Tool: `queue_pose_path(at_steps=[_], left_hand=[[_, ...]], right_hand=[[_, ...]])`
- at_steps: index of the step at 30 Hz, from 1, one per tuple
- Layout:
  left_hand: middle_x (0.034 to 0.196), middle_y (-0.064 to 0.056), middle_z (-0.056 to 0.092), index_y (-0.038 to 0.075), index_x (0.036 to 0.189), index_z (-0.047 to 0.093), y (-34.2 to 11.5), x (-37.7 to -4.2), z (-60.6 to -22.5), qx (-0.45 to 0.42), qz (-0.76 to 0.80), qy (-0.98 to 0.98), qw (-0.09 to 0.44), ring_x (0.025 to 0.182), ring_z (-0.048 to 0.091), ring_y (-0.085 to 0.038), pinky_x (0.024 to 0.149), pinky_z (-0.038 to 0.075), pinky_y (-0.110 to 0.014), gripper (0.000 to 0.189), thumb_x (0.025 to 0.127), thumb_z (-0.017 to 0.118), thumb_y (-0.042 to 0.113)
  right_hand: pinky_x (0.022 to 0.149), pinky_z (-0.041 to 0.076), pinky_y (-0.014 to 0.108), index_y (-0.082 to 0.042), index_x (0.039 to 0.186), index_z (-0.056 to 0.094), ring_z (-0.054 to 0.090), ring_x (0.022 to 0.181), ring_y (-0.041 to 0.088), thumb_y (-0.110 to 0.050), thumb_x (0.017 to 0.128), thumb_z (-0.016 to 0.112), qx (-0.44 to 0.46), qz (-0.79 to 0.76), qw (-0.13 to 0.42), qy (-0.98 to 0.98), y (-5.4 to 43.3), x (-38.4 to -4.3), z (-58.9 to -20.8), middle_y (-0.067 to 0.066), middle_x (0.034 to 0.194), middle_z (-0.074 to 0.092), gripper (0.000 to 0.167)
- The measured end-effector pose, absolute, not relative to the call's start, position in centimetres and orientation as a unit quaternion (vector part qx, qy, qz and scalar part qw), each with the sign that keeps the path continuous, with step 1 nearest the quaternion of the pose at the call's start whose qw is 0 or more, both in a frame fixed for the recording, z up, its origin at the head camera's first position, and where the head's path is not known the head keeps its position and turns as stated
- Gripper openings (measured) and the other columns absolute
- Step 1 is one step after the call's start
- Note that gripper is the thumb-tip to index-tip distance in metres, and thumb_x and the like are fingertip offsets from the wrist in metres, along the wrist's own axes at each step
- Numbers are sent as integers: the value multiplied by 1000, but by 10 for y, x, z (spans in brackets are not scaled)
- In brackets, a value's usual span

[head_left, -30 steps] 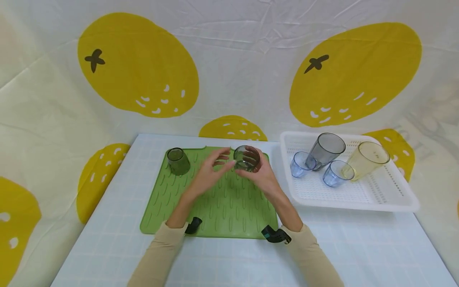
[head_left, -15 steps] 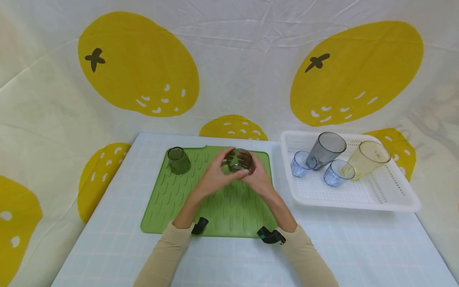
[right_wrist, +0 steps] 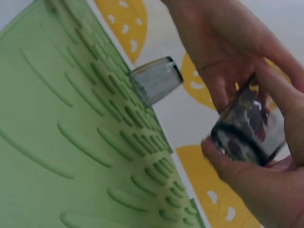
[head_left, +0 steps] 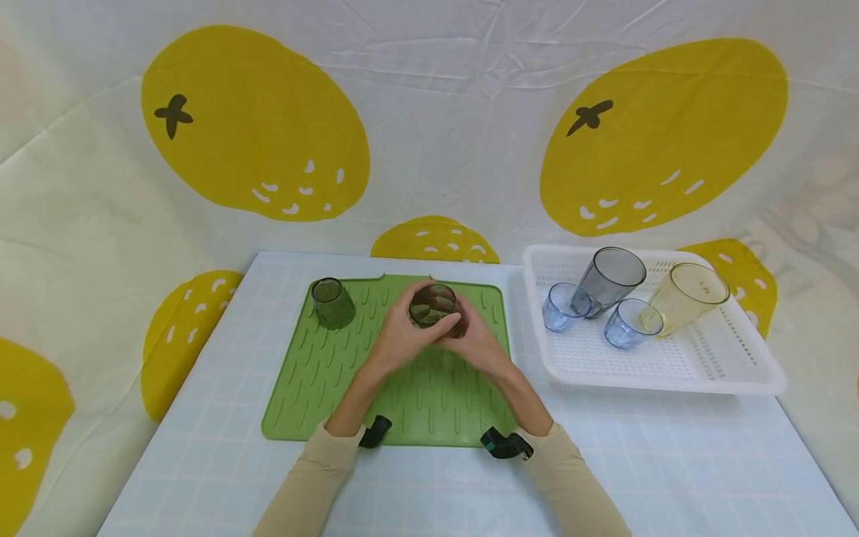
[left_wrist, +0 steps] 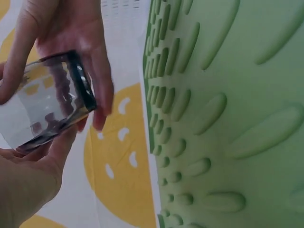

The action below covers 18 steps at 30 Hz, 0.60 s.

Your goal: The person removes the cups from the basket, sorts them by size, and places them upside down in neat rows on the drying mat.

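Observation:
Both hands hold a small smoked-grey drinking glass (head_left: 432, 306) over the green ribbed drying mat (head_left: 409, 403). My left hand (head_left: 400, 337) curls round its left side, with the thumb across the front. From the right, my right hand (head_left: 478, 341) grips it, its fingers partly hidden behind the glass. Seen from the left wrist, the thick dark base of the held glass (left_wrist: 81, 80) faces the mat side. A second dark glass (head_left: 333, 304) stands upside down at the mat's back left corner, and it also shows in the right wrist view.
Right of the mat, a white perforated plastic basket (head_left: 661, 379) contains two small blue glasses (head_left: 566, 307), a tall grey glass (head_left: 611, 280) and a tall yellow glass (head_left: 687, 298). A pale checked cloth (head_left: 201, 358) covers the table. A lemon-print curtain (head_left: 456, 149) hangs behind.
The glass has moved left and slightly nearer the person. My left hand, apart from it a second ago, has closed round it; the right hand has moved left with it.

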<state>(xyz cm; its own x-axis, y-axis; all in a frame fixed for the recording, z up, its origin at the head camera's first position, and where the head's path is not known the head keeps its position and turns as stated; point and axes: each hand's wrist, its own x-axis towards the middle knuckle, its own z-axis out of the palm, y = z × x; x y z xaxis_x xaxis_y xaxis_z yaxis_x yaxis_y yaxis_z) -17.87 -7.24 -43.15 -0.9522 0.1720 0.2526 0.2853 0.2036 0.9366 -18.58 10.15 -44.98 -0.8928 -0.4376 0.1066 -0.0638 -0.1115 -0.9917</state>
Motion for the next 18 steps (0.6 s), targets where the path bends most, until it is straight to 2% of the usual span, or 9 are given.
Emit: queue_pose_path(at_steps=[4, 8, 13, 16, 18], left_hand=[[133, -11, 61, 18, 149, 50, -76, -177, -434, -158, -648, -744, 45, 120, 61, -27, 92, 56, -45, 59, 96, 75, 26], [139, -14, 57, 15, 152, 47, -81, -175, -434, -175, -663, -727, 31, 127, 57, -27, 99, 55, -43, 58, 99, 72, 20], [140, -13, 53, 17, 152, 46, -86, -175, -431, -187, -663, -725, 23, 131, 53, -28, 107, 49, -42, 60, 99, 72, 21], [141, -11, 52, 18, 153, 45, -89, -174, -431, -184, -660, -728, 11, 132, 52, -28, 109, 46, -44, 61, 99, 73, 22], [141, -10, 52, 19, 153, 44, -92, -174, -430, -178, -653, -736, 5, 133, 51, -28, 110, 45, -46, 62, 98, 73, 24]], right_hand=[[98, 53, 30, -5, 155, 37, 57, 126, 21, -5, 98, 70, -183, -746, 175, 616, 106, -186, -454, 22, 150, 45, 67], [102, 52, 35, -3, 154, 40, 58, 127, 22, -11, 99, 70, -185, -758, 200, 593, 109, -187, -454, 22, 150, 47, 63], [102, 52, 35, -4, 155, 41, 58, 128, 22, -11, 99, 71, -168, -759, 195, 598, 111, -188, -454, 20, 149, 48, 64], [100, 52, 33, -4, 153, 42, 58, 126, 21, -15, 98, 72, -145, -751, 182, 618, 113, -187, -453, 18, 147, 50, 64], [100, 51, 36, -6, 153, 42, 57, 125, 21, -19, 97, 73, -130, -744, 170, 633, 114, -187, -453, 17, 145, 51, 65]])
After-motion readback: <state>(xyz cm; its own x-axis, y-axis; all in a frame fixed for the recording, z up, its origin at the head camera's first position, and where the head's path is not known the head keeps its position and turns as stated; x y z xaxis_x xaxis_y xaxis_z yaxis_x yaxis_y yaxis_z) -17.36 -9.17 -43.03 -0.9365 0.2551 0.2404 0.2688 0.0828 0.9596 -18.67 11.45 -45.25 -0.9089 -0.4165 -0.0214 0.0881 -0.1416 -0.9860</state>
